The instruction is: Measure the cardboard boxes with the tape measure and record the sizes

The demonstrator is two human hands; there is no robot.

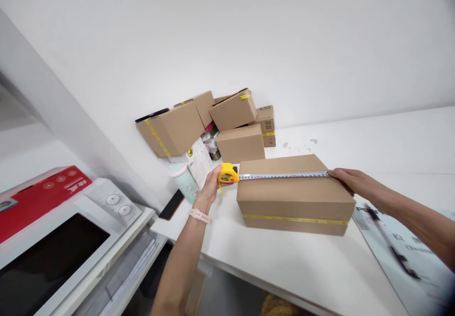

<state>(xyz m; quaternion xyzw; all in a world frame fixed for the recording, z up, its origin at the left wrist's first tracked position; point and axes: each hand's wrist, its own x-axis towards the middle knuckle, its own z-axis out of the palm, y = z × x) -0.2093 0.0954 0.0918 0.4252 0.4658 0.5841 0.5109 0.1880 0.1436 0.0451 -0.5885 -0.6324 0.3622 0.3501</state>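
A brown cardboard box (pixel 295 193) with yellow tape along its front side lies on the white table (pixel 270 254). My left hand (pixel 212 183) is closed around a yellow tape measure (pixel 228 173) just off the box's left end. From its case the metal blade (pixel 280 176) runs out straight across the top of the box. At the right end, my right hand (pixel 343 177) pinches the blade's tip at the box's edge; the fingertips are partly hidden. A pink watch band (pixel 201 215) circles the left wrist.
Several cardboard boxes (pixel 240 143) are piled against the wall. A mint tumbler (pixel 185 183) and a dark phone-like slab (pixel 172 205) lie left of my hand. A microwave (pixel 78 240) stands at the left. A printed sheet (pixel 401 249) bears a black pen-like object (pixel 393 247) at the right.
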